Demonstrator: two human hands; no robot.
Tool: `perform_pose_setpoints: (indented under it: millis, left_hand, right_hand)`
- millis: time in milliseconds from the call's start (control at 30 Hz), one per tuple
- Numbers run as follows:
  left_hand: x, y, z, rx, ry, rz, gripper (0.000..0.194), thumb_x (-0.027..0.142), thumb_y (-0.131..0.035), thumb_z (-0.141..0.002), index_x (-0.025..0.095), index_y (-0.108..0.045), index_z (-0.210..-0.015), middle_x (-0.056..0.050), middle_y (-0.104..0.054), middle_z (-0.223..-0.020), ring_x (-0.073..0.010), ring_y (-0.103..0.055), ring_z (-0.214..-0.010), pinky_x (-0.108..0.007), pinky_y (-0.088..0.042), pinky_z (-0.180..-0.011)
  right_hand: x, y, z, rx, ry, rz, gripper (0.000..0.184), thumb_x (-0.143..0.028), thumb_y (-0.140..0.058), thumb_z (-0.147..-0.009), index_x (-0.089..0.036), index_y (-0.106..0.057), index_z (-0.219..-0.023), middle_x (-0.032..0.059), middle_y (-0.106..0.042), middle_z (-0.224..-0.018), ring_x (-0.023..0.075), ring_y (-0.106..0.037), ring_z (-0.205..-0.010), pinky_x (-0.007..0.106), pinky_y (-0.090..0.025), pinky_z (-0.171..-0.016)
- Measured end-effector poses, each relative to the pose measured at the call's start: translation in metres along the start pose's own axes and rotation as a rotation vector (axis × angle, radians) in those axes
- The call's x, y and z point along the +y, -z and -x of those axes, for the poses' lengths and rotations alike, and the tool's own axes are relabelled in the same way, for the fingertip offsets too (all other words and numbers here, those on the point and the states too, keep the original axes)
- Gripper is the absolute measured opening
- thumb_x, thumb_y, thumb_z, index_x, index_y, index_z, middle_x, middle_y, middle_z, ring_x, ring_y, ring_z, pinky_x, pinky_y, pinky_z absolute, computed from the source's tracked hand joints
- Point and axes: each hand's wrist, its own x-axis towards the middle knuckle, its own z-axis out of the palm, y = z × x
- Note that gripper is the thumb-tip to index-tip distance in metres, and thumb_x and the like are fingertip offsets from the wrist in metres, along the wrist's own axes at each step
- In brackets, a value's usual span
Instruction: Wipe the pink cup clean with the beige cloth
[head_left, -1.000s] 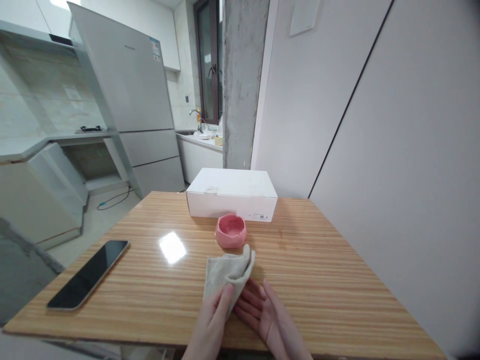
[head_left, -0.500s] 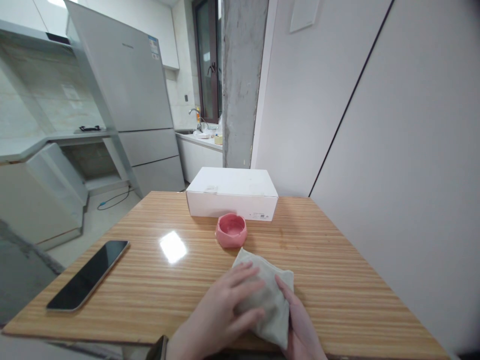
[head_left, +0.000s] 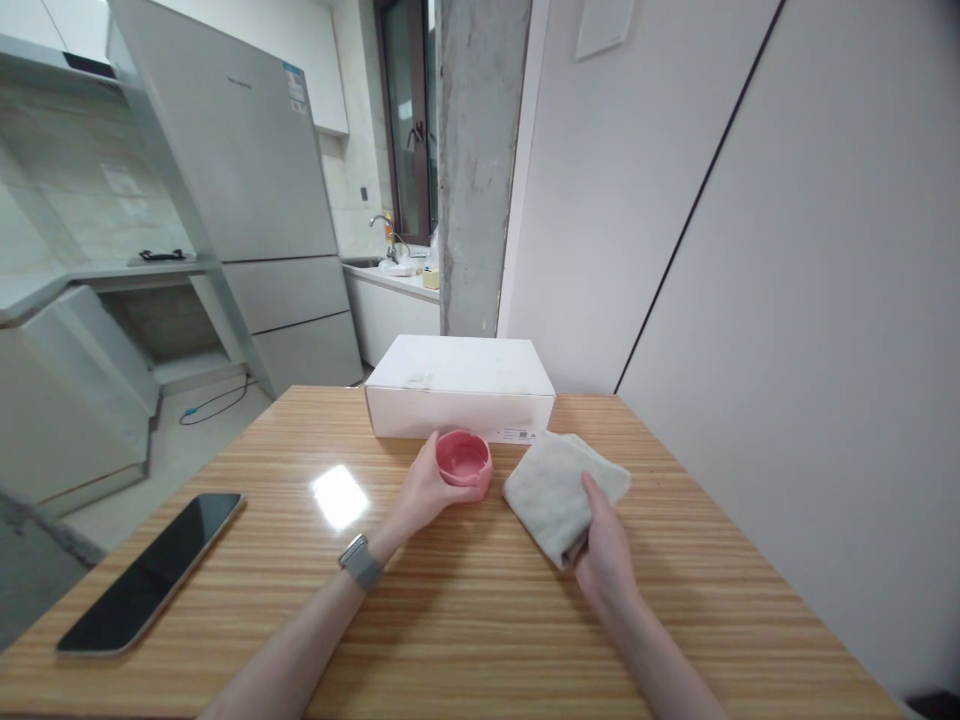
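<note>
A small pink faceted bowl, perhaps an ashtray (head_left: 463, 459), stands on the wooden table in front of the white box. My left hand (head_left: 430, 488), with a watch on its wrist, is closed around the bowl's left and near sides. To the right, my right hand (head_left: 604, 540) pinches a folded pale grey cloth (head_left: 551, 492), thumb on top and the other fingers hidden beneath. The cloth is apart from the bowl and covers part of the box's lower right corner.
The white box (head_left: 459, 365) lies at the table's far edge. A dark-screened phone (head_left: 154, 570) rests at the left on the wood-grain table (head_left: 420, 640). Beyond are a fridge (head_left: 247, 150), a concrete pillar (head_left: 480, 170) and a white wall panel at the right.
My left hand has left the cloth, reached forward and taken hold of the pink bowl. My right hand has carried the folded cloth forward and to the right.
</note>
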Motion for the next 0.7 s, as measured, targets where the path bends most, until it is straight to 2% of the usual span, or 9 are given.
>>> perform_pose_setpoints:
  millis: [67, 133, 233, 300, 400, 467, 567, 633, 700]
  left_hand:
    - [0.005, -0.001, 0.002, 0.026, 0.024, 0.006, 0.072, 0.033, -0.083, -0.055, 0.019, -0.051, -0.118, -0.009, -0.062, -0.114, -0.0267, -0.06, -0.104, -0.04, -0.046, -0.091]
    - [0.009, -0.001, 0.006, 0.035, 0.028, -0.028, 0.073, 0.034, -0.084, -0.053, 0.019, -0.051, -0.117, -0.008, -0.062, -0.112, -0.0264, -0.06, -0.102, -0.039, -0.047, -0.089]
    - [0.012, -0.005, 0.012, 0.062, -0.045, -0.091, 0.081, 0.033, -0.084, -0.049, 0.019, -0.047, -0.121, -0.009, -0.058, -0.116, -0.0275, -0.057, -0.106, -0.041, -0.046, -0.092]
    - [0.013, -0.009, 0.016, 0.096, -0.116, -0.122, 0.085, 0.029, -0.084, -0.048, 0.02, -0.045, -0.123, -0.009, -0.055, -0.119, -0.0278, -0.054, -0.11, -0.042, -0.044, -0.095]
    - [0.016, -0.014, 0.023, 0.111, -0.156, -0.089, 0.09, 0.023, -0.083, -0.046, 0.02, -0.043, -0.126, -0.009, -0.051, -0.121, -0.0275, -0.05, -0.114, -0.041, -0.042, -0.099]
    - [0.02, -0.015, 0.025, 0.068, -0.105, 0.008, 0.09, 0.021, -0.083, -0.045, 0.021, -0.043, -0.126, -0.009, -0.051, -0.122, -0.0275, -0.05, -0.114, -0.041, -0.041, -0.1]
    - [0.026, -0.012, 0.025, -0.08, 0.061, 0.265, 0.083, 0.025, -0.083, -0.049, 0.022, -0.047, -0.123, -0.008, -0.057, -0.12, -0.0268, -0.054, -0.111, -0.039, -0.042, -0.098]
    - [0.028, -0.008, 0.022, -0.13, 0.196, 0.492, 0.068, 0.041, -0.076, -0.06, 0.021, -0.051, -0.12, -0.008, -0.062, -0.117, -0.0258, -0.058, -0.107, -0.037, -0.046, -0.093]
    - [0.027, -0.005, 0.019, -0.136, 0.356, 0.698, 0.057, 0.059, -0.057, -0.073, 0.018, -0.057, -0.113, -0.008, -0.067, -0.109, -0.0256, -0.063, -0.1, -0.036, -0.049, -0.085]
  right_hand:
    - [0.003, -0.018, -0.01, -0.102, 0.114, 0.178, 0.043, -0.048, -0.064, -0.08, -0.018, -0.063, -0.11, 0.0057, -0.068, -0.114, 0.0243, -0.062, -0.109, 0.035, -0.051, -0.092]
    - [0.01, -0.036, -0.016, -0.292, 0.225, 0.41, 0.044, -0.052, -0.058, -0.083, -0.016, -0.065, -0.107, 0.0075, -0.069, -0.112, 0.0252, -0.061, -0.11, 0.036, -0.044, -0.099]
    - [0.025, -0.054, -0.016, -0.487, 0.317, 0.493, 0.042, -0.05, -0.058, -0.084, -0.017, -0.066, -0.11, 0.0073, -0.067, -0.116, 0.0246, -0.058, -0.113, 0.037, -0.038, -0.104]
    - [0.035, -0.056, -0.012, -0.588, 0.513, 0.529, 0.046, -0.046, -0.052, -0.089, -0.019, -0.057, -0.125, 0.0074, -0.059, -0.128, 0.0236, -0.05, -0.123, 0.04, -0.031, -0.11]
    - [0.044, -0.048, -0.005, -0.631, 0.81, 0.611, 0.046, -0.039, -0.041, -0.094, -0.021, -0.046, -0.136, 0.0076, -0.049, -0.139, 0.0234, -0.036, -0.134, 0.046, -0.022, -0.114]
    - [0.043, -0.04, -0.002, -0.655, 0.974, 0.67, 0.043, -0.036, -0.036, -0.095, -0.021, -0.049, -0.133, 0.0081, -0.052, -0.135, 0.0251, -0.039, -0.132, 0.05, -0.024, -0.112]
    - [0.037, -0.028, 0.002, -0.707, 1.14, 0.721, 0.042, -0.033, -0.034, -0.092, -0.021, -0.056, -0.126, 0.0089, -0.06, -0.125, 0.0271, -0.052, -0.121, 0.052, -0.032, -0.107]
    - [0.031, -0.024, 0.003, -0.775, 1.185, 0.75, 0.043, -0.032, -0.036, -0.089, -0.02, -0.057, -0.124, 0.0097, -0.062, -0.123, 0.0278, -0.055, -0.117, 0.051, -0.037, -0.104]
    - [0.024, -0.022, 0.003, -0.897, 1.235, 0.779, 0.046, -0.034, -0.038, -0.088, -0.019, -0.056, -0.127, 0.0099, -0.062, -0.124, 0.0285, -0.056, -0.117, 0.049, -0.039, -0.102]
